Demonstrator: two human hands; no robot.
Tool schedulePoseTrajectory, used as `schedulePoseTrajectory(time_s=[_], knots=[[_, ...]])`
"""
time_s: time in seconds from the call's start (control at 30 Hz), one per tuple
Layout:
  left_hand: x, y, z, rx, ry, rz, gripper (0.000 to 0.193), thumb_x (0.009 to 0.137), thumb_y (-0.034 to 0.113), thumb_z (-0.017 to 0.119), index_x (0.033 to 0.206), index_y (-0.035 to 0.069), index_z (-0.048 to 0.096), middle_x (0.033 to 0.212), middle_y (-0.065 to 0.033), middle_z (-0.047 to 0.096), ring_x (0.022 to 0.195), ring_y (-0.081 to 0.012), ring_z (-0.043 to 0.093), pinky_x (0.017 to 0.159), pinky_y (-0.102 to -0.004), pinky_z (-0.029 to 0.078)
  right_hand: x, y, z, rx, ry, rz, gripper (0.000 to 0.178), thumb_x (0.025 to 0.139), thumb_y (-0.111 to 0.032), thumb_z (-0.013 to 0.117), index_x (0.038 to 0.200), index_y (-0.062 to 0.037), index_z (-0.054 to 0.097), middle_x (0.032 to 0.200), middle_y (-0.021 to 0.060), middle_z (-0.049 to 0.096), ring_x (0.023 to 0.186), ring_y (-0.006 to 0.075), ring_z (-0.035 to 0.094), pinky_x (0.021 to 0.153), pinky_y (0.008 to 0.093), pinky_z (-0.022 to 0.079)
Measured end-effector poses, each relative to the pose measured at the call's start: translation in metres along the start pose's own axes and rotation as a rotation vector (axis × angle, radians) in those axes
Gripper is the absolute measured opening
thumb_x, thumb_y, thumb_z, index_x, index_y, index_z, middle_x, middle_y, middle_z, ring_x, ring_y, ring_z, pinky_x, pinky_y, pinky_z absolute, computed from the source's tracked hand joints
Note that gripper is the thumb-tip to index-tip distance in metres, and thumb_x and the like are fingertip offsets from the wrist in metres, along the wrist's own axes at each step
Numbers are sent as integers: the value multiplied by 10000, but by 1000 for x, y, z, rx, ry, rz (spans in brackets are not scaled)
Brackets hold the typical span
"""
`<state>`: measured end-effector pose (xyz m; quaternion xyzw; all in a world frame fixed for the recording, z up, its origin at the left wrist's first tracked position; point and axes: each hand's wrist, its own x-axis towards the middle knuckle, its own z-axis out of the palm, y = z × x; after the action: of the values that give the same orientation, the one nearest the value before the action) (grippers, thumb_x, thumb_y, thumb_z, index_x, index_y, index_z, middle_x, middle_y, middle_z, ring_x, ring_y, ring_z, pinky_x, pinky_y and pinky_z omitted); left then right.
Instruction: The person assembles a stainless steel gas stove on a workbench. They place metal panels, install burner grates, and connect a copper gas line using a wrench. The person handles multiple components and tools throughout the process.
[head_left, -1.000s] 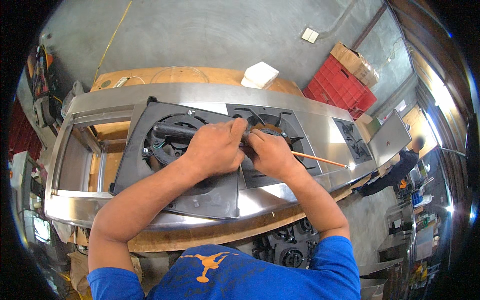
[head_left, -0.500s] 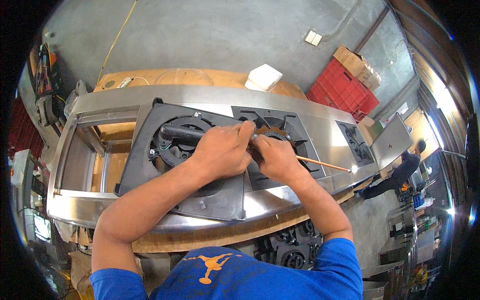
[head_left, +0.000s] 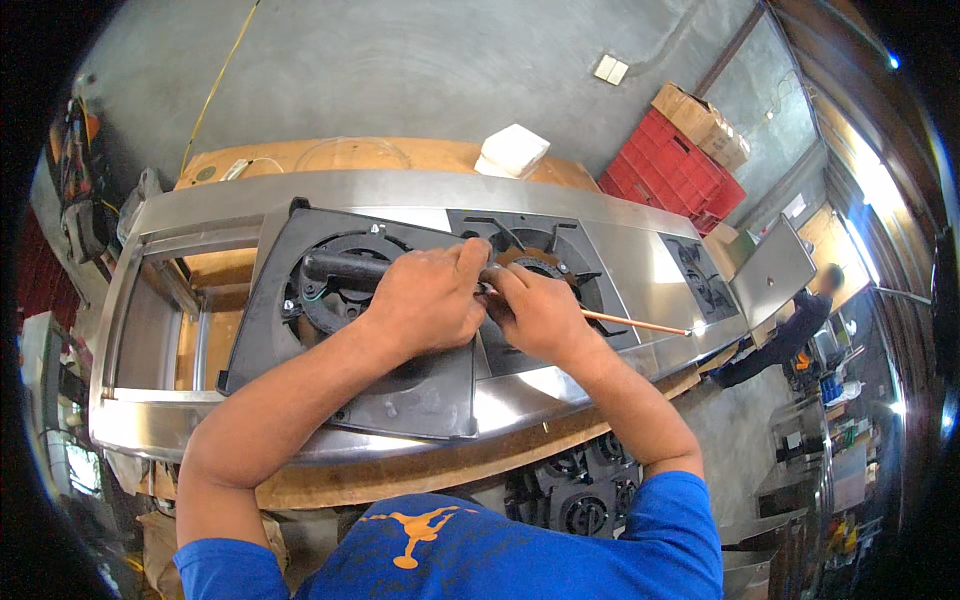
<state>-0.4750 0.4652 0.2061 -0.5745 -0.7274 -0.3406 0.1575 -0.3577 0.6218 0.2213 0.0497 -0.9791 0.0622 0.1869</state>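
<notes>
A black stove top panel [head_left: 262, 330] with a round burner [head_left: 335, 262] lies turned over the steel counter. My left hand [head_left: 425, 295] is closed around a thick black burner pipe [head_left: 340, 270] reaching right from the burner. Right beside it, my right hand [head_left: 540, 312] is closed, fingers bent at the pipe's end. From behind that hand a thin copper-coloured tube [head_left: 640, 322] sticks out to the right, with a small fitting at its tip. My fingers hide the joint between pipe and tube.
The long steel counter [head_left: 640, 250] has an open frame [head_left: 190, 320] at left and black burners [head_left: 540, 250] set in at right. Behind it are a white block [head_left: 512, 152], red crates [head_left: 670, 170] and a cardboard box [head_left: 700, 125]. Another person [head_left: 780, 340] stands far right.
The view has shifted slightly, so the scene sits a little further left. My right fingers have changed their bend at the pipe's end; my left hand keeps its grip.
</notes>
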Motion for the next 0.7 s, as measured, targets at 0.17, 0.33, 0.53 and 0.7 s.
schedulePoseTrajectory(time_s=[0.17,0.33,0.53,0.7], knots=[[-1,-1,1,5,-30,-14,469,751,141,634,1169,1,475,878,-238,671,784,-430,669,696,-501,539,-3,5,7,-24,14,-39,208,901,-173,642,1060,-39,632,904,158,676,842,391,652,687,493,510],[1,2,-1,13,-21,-12,468,756,147,638,1175,4,486,902,-224,673,819,-418,671,711,-490,543,14,11,-9,283,-188,54,223,920,-218,601,1054,-49,656,863,221,658,850,428,636,723,518,499],[0,-1,2,2,-59,-19,503,745,188,675,1192,20,518,956,-195,683,863,-389,680,727,-474,553,6,10,-14,150,-129,45,311,897,-225,618,1165,-68,643,956,209,668,908,421,646,774,513,515],[-4,-6,-1,-110,34,90,554,671,218,731,1174,48,575,1033,-186,663,941,-379,667,788,-466,559,-16,10,12,-54,206,-35,459,805,-65,690,1252,-35,590,1114,200,644,1063,399,609,882,471,493]])
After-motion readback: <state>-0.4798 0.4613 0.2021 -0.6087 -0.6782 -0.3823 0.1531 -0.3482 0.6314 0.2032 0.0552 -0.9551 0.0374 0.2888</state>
